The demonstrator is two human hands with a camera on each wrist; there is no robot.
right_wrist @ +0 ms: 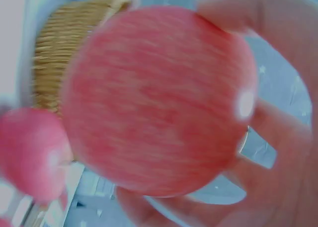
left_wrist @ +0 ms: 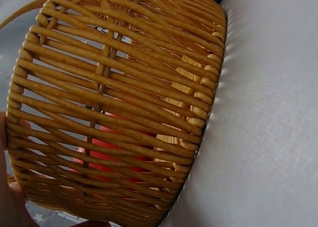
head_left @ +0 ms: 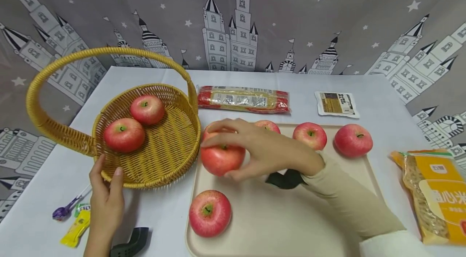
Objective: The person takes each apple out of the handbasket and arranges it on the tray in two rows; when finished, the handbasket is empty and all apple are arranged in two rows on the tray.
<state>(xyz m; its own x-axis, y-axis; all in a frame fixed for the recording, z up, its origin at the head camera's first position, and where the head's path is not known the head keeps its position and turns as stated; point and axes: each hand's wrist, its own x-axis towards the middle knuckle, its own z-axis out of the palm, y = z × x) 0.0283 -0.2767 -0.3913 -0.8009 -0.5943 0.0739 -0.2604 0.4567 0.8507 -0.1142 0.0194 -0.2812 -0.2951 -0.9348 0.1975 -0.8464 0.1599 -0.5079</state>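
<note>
Right hand point(head_left: 267, 148) gripping round red apple point(head_left: 221, 159) beside woven yellow wicker basket point(head_left: 164, 156); left hand point(head_left: 105, 196) holding rim; apple could slip, clip rim.

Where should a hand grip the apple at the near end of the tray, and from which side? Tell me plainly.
Take the near apple around its widest middle, coming from above. It stands alone on the tray, stem up, with bare tray on every side, so fingers can likely spread round it. The right hand grips another apple the same way, while the left hand holds the basket rim.
</note>
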